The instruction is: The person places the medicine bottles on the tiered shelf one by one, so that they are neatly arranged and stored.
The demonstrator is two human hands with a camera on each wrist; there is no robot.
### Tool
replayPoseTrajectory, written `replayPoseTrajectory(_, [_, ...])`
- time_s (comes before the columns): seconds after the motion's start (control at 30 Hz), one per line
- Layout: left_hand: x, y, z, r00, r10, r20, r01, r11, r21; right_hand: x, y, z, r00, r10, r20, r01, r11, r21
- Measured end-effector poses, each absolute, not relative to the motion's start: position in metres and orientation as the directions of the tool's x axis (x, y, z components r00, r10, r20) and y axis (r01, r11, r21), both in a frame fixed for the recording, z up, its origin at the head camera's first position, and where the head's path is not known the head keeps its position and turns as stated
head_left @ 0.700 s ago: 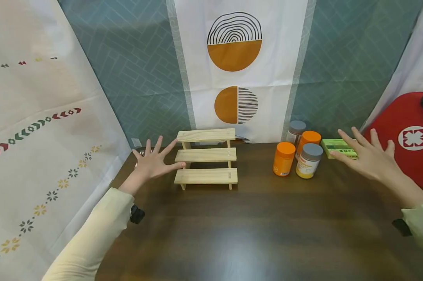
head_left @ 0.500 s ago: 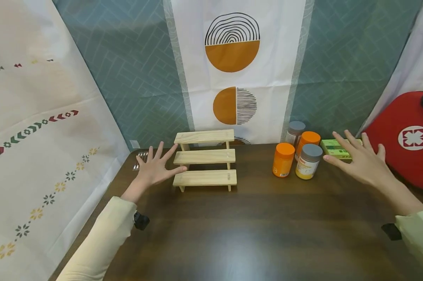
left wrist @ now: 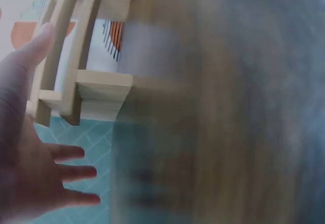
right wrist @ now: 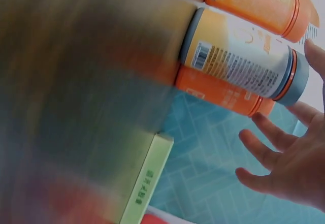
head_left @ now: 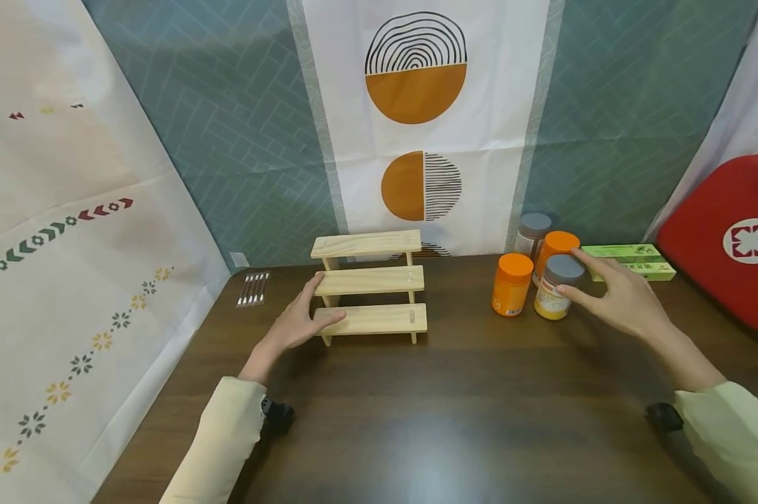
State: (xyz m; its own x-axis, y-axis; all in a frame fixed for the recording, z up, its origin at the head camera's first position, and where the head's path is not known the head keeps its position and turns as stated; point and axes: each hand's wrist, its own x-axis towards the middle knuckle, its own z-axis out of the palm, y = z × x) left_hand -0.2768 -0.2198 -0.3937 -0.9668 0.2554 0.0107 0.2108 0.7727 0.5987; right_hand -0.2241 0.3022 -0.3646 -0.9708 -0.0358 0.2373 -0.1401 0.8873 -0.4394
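My left hand (head_left: 293, 322) is at the left end of a three-step pale wooden riser shelf (head_left: 372, 281). Its thumb overlaps the lowest step in the head view; whether it touches the wood I cannot tell. In the left wrist view the fingers (left wrist: 76, 173) are spread, with nothing between them. Beside a white-and-yellow jar (head_left: 551, 301) with a grey lid is my right hand (head_left: 624, 297), thumb and fingers apart around the lid's right side. The right wrist view shows this jar (right wrist: 244, 51) upright among orange jars, the fingers spread near its lid.
An orange jar (head_left: 512, 287) stands left of the grey-lidded one; another orange jar (head_left: 556, 245) and a clear grey-lidded jar (head_left: 530, 234) are behind. Green boxes (head_left: 649, 268) and a red first-aid bag (head_left: 725, 245) lie right. A packet of cotton swabs (head_left: 253, 289) lies left.
My left hand has moved right and down to the riser shelf, uncovering the swab packet. My right hand has moved left to the jars, its fingers less spread, uncovering the green boxes.
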Motion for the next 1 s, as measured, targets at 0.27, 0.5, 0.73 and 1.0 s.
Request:
replayPoseTrajectory(0.27, [-0.285, -0.222, -0.406, -0.958, 0.281, 0.063, 0.217, 0.562, 0.798, -0.236, 0.292, -0.365, -0.959, -0.024, 0.283, -0.177, 0.831, -0.527])
replayPoseTrajectory(0.5, [-0.294, -0.225, -0.426, -0.938, 0.321, 0.13, 0.228, 0.289, 0.93, -0.24, 0.293, -0.372, -0.978, -0.011, 0.21, -0.148, 0.747, -0.648])
replayPoseTrajectory(0.73, [-0.293, -0.226, -0.438, -0.945, 0.302, 0.128, 0.202, 0.228, 0.953, -0.242, 0.297, -0.372, -0.989, -0.03, 0.146, -0.125, 0.704, -0.699])
replayPoseTrajectory(1.0, [-0.286, -0.221, -0.423, -0.952, 0.292, 0.094, 0.165, 0.23, 0.959, -0.242, 0.294, -0.372, -0.993, 0.005, 0.115, -0.079, 0.7, -0.709])
